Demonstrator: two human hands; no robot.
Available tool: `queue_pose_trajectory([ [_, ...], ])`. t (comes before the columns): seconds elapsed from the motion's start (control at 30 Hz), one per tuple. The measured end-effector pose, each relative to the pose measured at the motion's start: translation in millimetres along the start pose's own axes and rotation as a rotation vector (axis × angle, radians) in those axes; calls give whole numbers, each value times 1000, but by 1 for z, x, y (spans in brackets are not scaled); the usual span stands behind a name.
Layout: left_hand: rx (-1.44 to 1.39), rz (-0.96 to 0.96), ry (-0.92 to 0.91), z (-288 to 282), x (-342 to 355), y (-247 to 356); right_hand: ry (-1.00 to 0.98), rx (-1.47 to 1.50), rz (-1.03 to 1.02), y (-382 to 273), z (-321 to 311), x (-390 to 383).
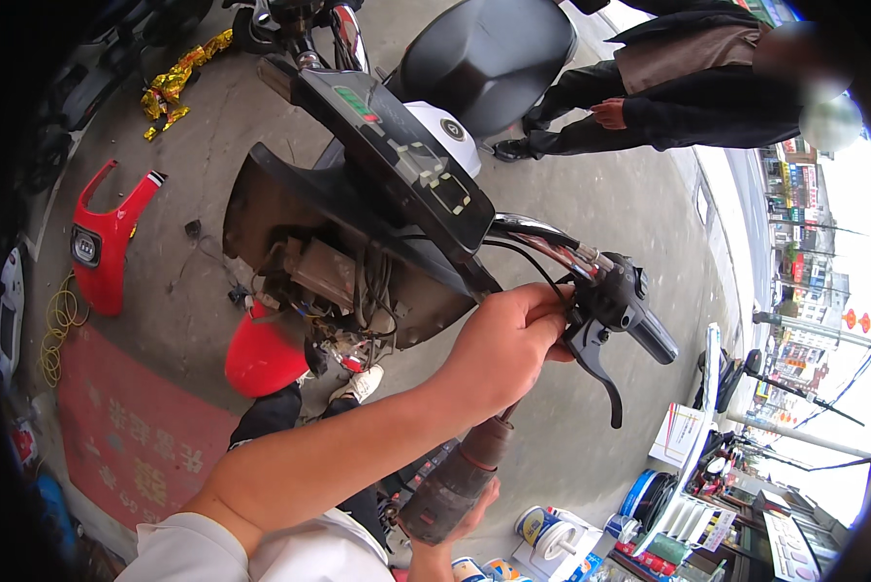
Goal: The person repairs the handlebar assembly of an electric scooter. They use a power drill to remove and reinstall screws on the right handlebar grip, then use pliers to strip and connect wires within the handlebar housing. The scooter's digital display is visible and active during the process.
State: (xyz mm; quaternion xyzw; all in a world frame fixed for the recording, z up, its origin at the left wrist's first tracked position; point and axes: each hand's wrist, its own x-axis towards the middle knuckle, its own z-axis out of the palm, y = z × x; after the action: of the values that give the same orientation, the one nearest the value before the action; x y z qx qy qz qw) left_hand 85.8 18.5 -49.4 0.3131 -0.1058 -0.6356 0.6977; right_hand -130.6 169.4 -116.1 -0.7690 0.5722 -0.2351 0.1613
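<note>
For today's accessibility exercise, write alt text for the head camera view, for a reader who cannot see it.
A person's left hand grips a scooter's handlebar by the black brake lever, while the right hand holds a worn power drill just below. The scooter's front panel is off, baring wiring; a red panel lies on the concrete, and another person sits behind.

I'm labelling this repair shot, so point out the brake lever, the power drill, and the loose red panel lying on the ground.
brake lever (600, 373): head view, on the black blade's middle.
power drill (455, 482): head view, on its dark body.
red panel (106, 242): head view, on its lower centre.
</note>
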Motion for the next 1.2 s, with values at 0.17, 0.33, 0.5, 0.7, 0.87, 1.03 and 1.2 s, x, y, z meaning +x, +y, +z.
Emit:
queue_pose_trajectory([
  [0.17,-55,-3,3,0,0,-4,-37,99,68,7,6,-7],
  [0.33,-28,-29,-18,-4,-1,0,-12,441,263,32,16,-21],
  [0.5,-75,-19,2,-2,-1,-3,-56,343,326,6,13,-10],
  [0.7,-55,-46,-1,-2,0,0,-86,358,253,19,11,-13],
  [0.87,-73,-37,4,-1,0,-2,90,-33,15,-23,10,8],
  [1.03,-64,-22,5,1,0,0,102,-99,-83,-20,7,15],
  [1.2,-81,-27,8,1,-1,-3,176,-126,-119,-14,10,18],
])
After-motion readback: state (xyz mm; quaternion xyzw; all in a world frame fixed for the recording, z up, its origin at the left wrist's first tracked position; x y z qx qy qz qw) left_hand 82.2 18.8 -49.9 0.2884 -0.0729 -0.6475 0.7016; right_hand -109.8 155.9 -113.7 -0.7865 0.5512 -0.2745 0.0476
